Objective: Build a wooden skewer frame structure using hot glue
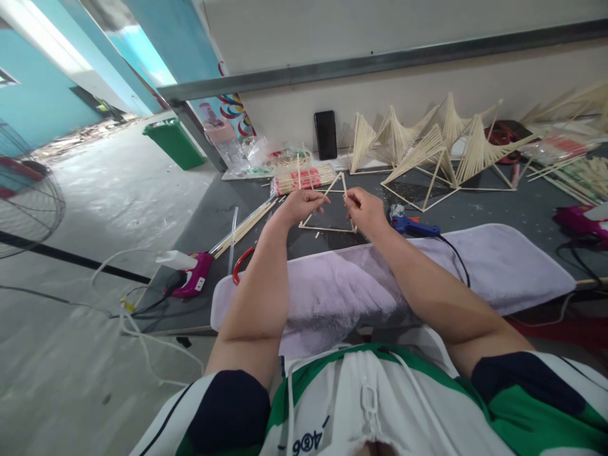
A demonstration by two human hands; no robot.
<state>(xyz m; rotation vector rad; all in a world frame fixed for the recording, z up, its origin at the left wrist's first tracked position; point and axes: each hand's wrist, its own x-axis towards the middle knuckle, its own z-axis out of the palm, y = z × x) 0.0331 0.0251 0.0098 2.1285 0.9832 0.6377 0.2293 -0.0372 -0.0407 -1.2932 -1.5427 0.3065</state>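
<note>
A small frame of pale wooden sticks (327,228) stands on the dark tabletop, its sticks forming triangles. My left hand (306,206) pinches the slanting stick on the frame's left side. On the right side, my right hand (363,208) has its fingers closed on another stick just below the top corner. Behind my left hand lies a red and clear packet of sticks (304,180), with one stick upright near it. A blue glue gun (413,225) rests to the right of my right hand.
Finished-looking stick structures (422,152) stand at the back right. A black phone (325,135) leans on the wall. A lilac towel (494,259) covers the front edge. Loose sticks (247,228) and a magenta power strip (196,276) are at left.
</note>
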